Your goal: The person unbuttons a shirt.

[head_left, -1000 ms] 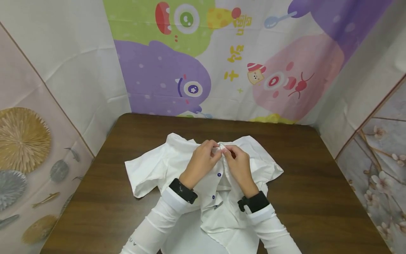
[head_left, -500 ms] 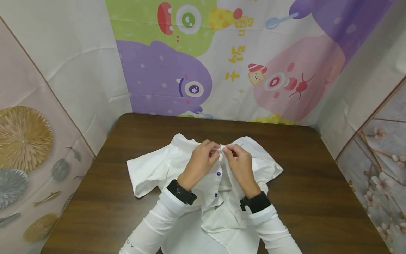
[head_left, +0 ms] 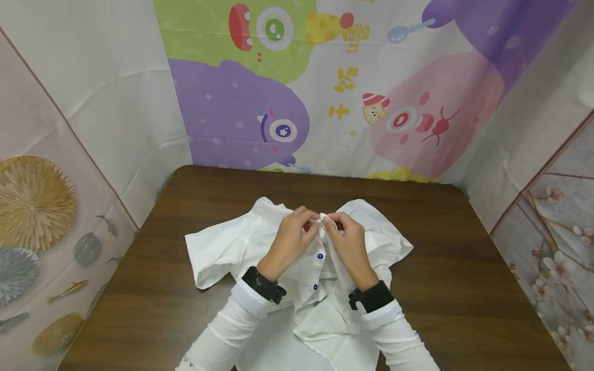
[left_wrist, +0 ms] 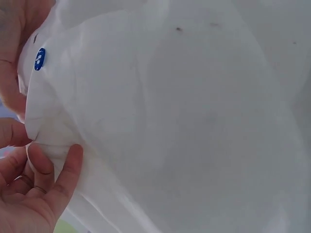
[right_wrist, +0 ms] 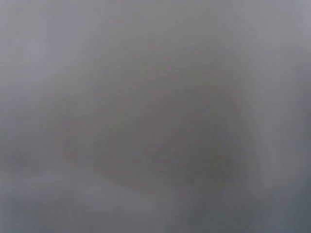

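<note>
White short-sleeved cloth shirt (head_left: 301, 275) lies spread mid-table, near end running off the bottom of the head view. Bg = big white cloth backdrop (head_left: 325, 149) printed w/ green, purple & pink cartoon monsters, just past the far edge of the dark-brown wood-grain table (head_left: 464, 288). Left side: pale pink panel w/ gold & grey disc prints (head_left: 37, 206); right side: grey panel w/ blossom prints (head_left: 557, 247). Shirt's own slvs stick out L & R; its front is parted lower down, w/ loose folds nr the person. Person's arms, in long white stretchy sleeves (head_left: 223, 335), reach in from the bottom. L hand (head_left: 292, 234) & R hand (head_left: 348, 239) meet nr the shirt's far edge, fingertips close tog.; each pinches a bit of the front edge btwn thumb & fingers, so both grips are narrow, w/ cloth in them. R wrist view is just grey blur, can't tell anything there. Each wrist has a black strap-on wristband (head_left: 265, 286). Smallest: two round dark-blue buttons on the front edge, upper one (head_left: 320, 256) & lower one (head_left: 315, 287), both below the hands; L wrist view shows one blue button (left_wrist: 40, 59) close up, plus tiny dark specks (left_wrist: 179, 29).
</note>
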Tool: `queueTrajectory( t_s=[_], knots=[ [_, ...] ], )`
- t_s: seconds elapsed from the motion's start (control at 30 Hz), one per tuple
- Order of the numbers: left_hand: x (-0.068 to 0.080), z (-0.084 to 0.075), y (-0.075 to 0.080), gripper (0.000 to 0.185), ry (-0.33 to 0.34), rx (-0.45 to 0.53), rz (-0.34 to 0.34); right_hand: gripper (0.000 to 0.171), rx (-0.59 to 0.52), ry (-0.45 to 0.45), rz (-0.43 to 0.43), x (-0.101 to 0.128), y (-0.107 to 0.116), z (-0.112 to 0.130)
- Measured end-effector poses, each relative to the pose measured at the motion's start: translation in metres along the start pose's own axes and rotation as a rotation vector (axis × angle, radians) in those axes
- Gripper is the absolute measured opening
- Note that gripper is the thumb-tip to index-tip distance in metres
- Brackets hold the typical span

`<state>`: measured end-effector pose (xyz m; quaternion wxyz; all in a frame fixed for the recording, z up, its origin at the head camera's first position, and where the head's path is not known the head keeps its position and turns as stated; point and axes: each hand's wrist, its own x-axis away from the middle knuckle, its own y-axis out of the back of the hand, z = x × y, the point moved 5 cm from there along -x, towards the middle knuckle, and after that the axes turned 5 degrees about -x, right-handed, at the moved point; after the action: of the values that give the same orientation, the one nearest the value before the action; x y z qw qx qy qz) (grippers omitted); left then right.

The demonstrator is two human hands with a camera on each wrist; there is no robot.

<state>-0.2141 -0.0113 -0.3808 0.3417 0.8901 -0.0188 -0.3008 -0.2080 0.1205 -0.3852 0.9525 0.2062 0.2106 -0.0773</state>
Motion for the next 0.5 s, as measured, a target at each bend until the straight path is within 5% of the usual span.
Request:
queueTrajectory(
  t_s=[0.5],
  knots=[
    [0.0093,0.0071,-0.0050,0.010,0.027,0.164,-0.103,0.008,-0.113,-0.137,0.070,-0.0013,-0.0042,-0.0062]
  ],
)
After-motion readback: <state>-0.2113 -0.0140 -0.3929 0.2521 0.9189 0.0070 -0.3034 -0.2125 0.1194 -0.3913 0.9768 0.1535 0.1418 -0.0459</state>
